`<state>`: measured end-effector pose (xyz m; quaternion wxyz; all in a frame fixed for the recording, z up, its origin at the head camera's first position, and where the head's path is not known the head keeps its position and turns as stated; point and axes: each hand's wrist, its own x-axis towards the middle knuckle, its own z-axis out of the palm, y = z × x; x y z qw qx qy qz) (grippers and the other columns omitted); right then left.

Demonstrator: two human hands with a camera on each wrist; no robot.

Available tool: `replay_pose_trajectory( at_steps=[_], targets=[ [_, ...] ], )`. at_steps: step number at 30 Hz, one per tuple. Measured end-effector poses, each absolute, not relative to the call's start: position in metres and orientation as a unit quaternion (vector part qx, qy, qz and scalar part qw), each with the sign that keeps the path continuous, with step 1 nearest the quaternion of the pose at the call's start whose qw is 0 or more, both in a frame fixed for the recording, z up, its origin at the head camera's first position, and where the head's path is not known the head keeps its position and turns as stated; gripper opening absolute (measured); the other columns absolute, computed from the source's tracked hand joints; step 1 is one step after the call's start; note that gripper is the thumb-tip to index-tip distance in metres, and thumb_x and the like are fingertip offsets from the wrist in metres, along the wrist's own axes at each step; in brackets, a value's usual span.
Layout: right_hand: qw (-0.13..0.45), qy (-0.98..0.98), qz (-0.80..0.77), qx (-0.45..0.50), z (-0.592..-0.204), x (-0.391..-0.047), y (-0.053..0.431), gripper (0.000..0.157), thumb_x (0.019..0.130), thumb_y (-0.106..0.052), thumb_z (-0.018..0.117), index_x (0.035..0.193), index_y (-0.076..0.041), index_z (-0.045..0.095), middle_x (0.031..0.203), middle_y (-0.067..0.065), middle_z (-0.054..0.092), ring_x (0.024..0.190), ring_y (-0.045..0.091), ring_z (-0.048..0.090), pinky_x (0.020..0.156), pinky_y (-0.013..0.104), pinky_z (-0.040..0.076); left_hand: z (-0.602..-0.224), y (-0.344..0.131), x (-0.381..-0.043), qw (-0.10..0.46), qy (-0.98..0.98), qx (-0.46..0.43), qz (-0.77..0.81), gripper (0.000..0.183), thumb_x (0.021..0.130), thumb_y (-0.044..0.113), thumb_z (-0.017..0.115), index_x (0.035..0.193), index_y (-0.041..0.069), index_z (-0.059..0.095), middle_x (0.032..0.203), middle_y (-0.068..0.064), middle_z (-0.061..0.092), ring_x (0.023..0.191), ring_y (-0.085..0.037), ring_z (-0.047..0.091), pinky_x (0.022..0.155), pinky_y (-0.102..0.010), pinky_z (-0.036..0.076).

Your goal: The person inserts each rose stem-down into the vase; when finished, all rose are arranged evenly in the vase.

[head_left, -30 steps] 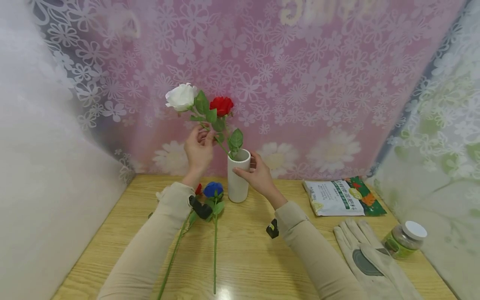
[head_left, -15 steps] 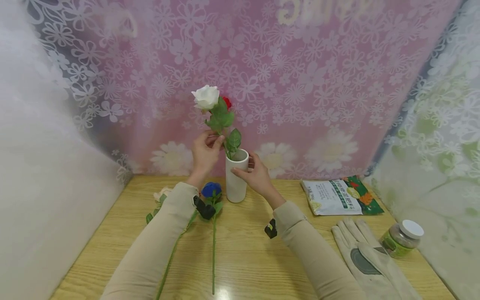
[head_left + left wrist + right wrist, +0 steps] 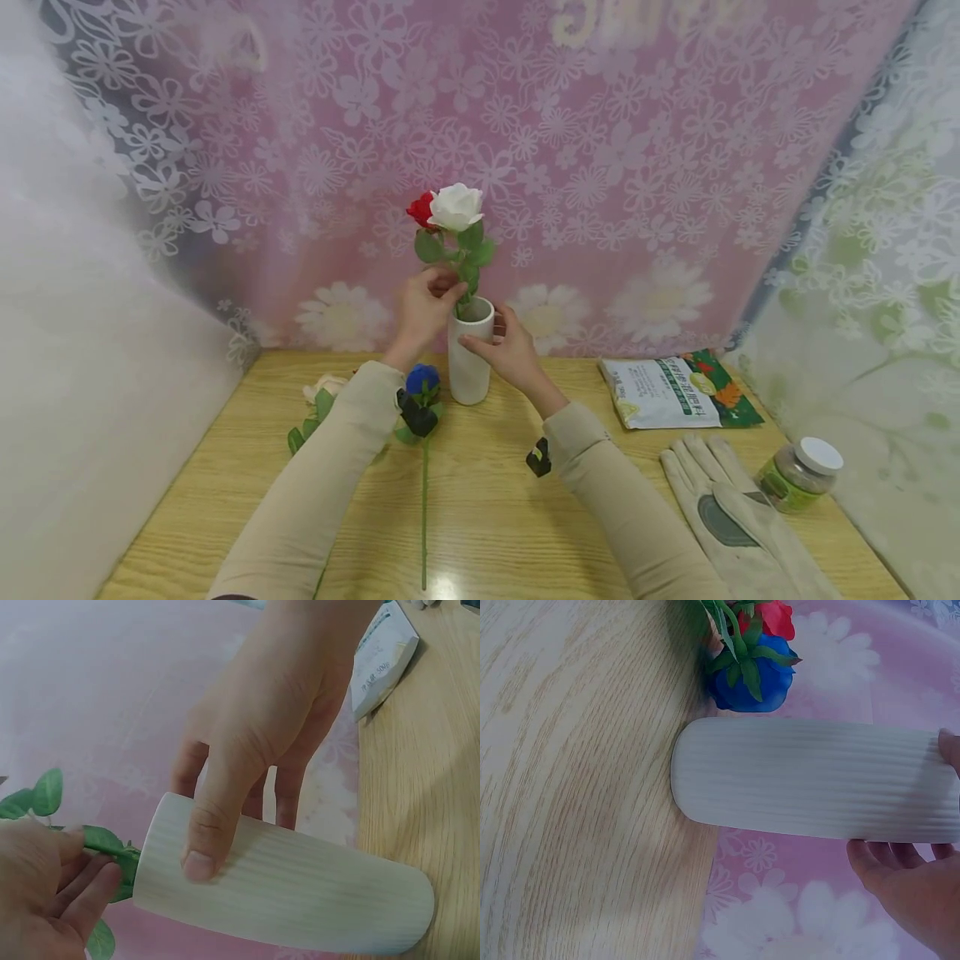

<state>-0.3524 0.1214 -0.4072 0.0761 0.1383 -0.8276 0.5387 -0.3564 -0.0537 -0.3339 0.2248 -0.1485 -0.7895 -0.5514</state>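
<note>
A white ribbed vase (image 3: 469,367) stands upright on the wooden table. My right hand (image 3: 513,350) grips it near the rim, thumb across the front and fingers behind. Just above the mouth, my left hand (image 3: 427,310) pinches a green flower stem (image 3: 105,841). A white rose (image 3: 456,207) and a red rose (image 3: 422,210) rise side by side over the vase, their green leaves (image 3: 474,250) overlapping. The lower stems are hidden inside the vase and behind my left fingers.
On the table left of the vase lie a blue rose (image 3: 423,380), a cream rose (image 3: 326,386) and a red rose (image 3: 776,618). At right are a fertilizer bag (image 3: 667,393), work gloves (image 3: 731,508) and a lidded jar (image 3: 798,475). A floral curtain (image 3: 600,150) hangs behind.
My left hand has moved right and lower towards the vase mouth. The white rose has swung from the left to the right of the red one and stands more upright. My right hand stays on the vase.
</note>
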Motion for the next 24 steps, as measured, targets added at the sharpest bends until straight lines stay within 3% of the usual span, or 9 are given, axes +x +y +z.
replay_pose_trajectory(
  at_steps=[6, 13, 24],
  targets=[
    [0.073, -0.828, 0.537, 0.142, -0.407, -0.352, 0.119, 0.092, 0.093, -0.043, 0.081, 0.164, -0.014, 0.032, 0.15, 0.016, 0.054, 0.134, 0.036, 0.059, 0.107, 0.053, 0.056, -0.335, -0.054, -0.358, 0.215, -0.814, -0.157, -0.516, 0.022, 0.096, 0.01, 0.078, 0.114, -0.003, 0.078, 0.106, -0.02, 0.079, 0.098, -0.033, 0.076, 0.086, -0.045, 0.064],
    [0.077, -0.827, 0.537, 0.147, -0.405, -0.351, 0.118, 0.09, 0.094, -0.04, 0.081, 0.164, -0.012, 0.032, 0.148, 0.017, 0.055, 0.133, 0.037, 0.06, 0.108, 0.053, 0.055, -0.34, -0.058, -0.358, 0.208, -0.8, -0.15, -0.543, 0.021, 0.097, 0.006, 0.076, 0.115, -0.005, 0.077, 0.109, -0.023, 0.078, 0.101, -0.036, 0.075, 0.092, -0.047, 0.063],
    [0.081, -0.82, 0.55, 0.136, -0.407, -0.351, 0.12, 0.089, 0.092, -0.036, 0.084, 0.163, -0.014, 0.036, 0.147, 0.017, 0.055, 0.131, 0.037, 0.06, 0.109, 0.051, 0.055, -0.351, -0.092, -0.349, 0.256, -0.775, -0.147, -0.558, 0.026, 0.096, 0.008, 0.075, 0.12, -0.001, 0.076, 0.109, -0.022, 0.078, 0.101, -0.036, 0.075, 0.095, -0.05, 0.062]
  ],
)
